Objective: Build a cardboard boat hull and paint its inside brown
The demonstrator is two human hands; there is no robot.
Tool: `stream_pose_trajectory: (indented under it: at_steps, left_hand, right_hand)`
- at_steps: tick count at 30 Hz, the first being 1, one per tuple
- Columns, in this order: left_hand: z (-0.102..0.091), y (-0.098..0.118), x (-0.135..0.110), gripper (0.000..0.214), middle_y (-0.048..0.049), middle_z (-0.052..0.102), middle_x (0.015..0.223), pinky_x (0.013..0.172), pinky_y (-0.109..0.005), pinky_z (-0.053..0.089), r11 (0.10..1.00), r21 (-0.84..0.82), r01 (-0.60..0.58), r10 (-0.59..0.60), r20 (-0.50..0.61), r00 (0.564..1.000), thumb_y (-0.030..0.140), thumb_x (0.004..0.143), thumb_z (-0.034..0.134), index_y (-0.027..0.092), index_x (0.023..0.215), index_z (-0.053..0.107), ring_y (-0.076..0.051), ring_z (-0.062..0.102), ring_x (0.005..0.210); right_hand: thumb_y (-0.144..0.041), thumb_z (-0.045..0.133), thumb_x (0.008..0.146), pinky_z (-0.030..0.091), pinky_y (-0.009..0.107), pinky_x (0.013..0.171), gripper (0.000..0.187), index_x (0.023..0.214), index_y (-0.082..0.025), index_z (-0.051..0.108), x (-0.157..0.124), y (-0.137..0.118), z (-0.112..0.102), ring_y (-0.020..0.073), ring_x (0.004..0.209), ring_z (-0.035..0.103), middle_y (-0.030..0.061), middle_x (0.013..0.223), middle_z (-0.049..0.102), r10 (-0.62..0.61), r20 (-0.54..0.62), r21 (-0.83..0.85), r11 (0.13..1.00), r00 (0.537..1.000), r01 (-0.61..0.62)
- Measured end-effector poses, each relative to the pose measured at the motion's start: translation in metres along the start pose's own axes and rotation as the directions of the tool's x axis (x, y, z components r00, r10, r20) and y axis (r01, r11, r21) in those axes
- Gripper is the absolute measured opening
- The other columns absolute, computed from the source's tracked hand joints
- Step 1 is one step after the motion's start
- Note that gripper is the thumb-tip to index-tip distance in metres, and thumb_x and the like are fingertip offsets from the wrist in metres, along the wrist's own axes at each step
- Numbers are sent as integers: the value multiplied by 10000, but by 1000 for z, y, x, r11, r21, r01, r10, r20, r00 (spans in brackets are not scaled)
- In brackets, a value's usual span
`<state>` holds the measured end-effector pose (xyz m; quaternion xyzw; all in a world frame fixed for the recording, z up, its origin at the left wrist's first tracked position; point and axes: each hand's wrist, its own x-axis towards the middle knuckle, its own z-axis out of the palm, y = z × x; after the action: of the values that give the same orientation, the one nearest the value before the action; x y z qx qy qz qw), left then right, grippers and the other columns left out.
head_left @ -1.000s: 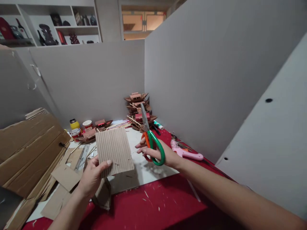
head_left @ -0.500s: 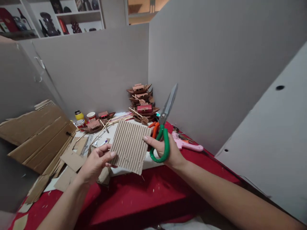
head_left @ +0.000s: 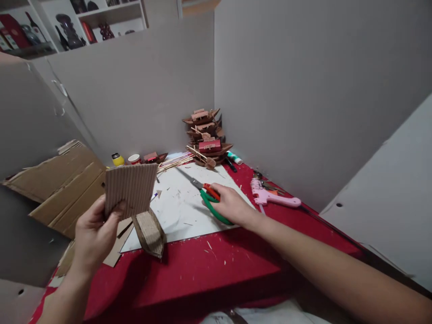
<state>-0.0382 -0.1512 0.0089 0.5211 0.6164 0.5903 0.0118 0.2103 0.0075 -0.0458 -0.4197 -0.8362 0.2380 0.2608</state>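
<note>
1. We pinch a ribbed cardboard piece (head_left: 131,184) in our left hand (head_left: 96,229), the thumb closed over its lower left part and the fingers mostly hidden behind.
2. The piece stands nearly upright from that grip, its larger part reaching above and to the right of our thumb.
3. Our right hand (head_left: 231,204) is curled round the handles of the scissors (head_left: 196,182), whose blades look nearly together and point away and leftward, well apart from the cardboard.
4. Just below the cardboard, we see a small boat (head_left: 150,231) with a ribbed cover, lying across the near edge of a white sheet (head_left: 182,211).
5. Right of our scissors, a pink glue gun (head_left: 275,198) lies on the red cloth (head_left: 202,270).
</note>
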Motion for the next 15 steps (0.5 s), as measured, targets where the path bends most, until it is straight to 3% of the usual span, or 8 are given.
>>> stream_pose_trajectory:
  at_steps: [4,8,9,11,13,14,15]
  left_hand:
    - [-2,-5,-15,301,20,713,923,799,-208,466,970,169,-173,186,-61,981,169,738,687,288,1012,714,-160,635,828]
    - [4,-13,-26,497,-62,708,1111,978,-325,428,807,351,-475,466,117,877,68,689,689,305,1126,691,-249,647,1027]
    - [5,-16,-28,507,-74,698,1134,1002,-346,414,783,355,-512,488,162,858,58,684,691,311,1123,691,-265,634,1064]
    - [7,-23,-31,482,-81,700,1120,1025,-359,402,805,336,-489,449,193,872,53,670,713,322,1070,715,-280,620,1092]
    - [11,-27,-34,433,-82,710,1088,1045,-370,384,881,295,-369,329,178,927,58,647,747,319,992,747,-294,610,1105]
    - [15,-29,-35,411,-83,714,1076,1052,-378,378,910,267,-318,280,173,944,61,635,762,315,959,757,-300,607,1106]
    - [19,-29,-36,401,-83,716,1070,1055,-383,375,923,245,-295,255,183,949,65,628,771,312,944,761,-303,606,1106]
  right_hand:
    - [-277,580,758,434,336,744,251,965,-144,626,14,21,11,294,887,623,147,952,679,9,58,-160,987,998,1]
    - [-259,585,761,441,344,747,171,850,-130,654,21,30,16,299,858,636,163,892,685,5,116,-232,973,993,22]
    - [-271,587,770,444,357,761,187,853,-119,657,22,29,14,305,869,633,174,903,682,2,116,-234,972,993,26]
    - [-323,565,814,445,375,819,270,938,-100,655,19,21,7,307,942,615,192,992,667,-19,82,-226,973,996,38]
    - [-402,491,878,453,354,864,366,1057,-113,626,11,6,-1,266,1011,596,167,1094,645,-55,59,-54,997,997,58]
    - [-440,468,891,478,328,836,395,1069,-123,623,7,-3,-4,232,975,612,142,1069,659,-71,72,204,977,995,55]
    - [-497,441,893,510,314,769,435,1035,-133,633,2,-13,-5,211,909,634,119,1011,674,-91,147,477,879,985,10]
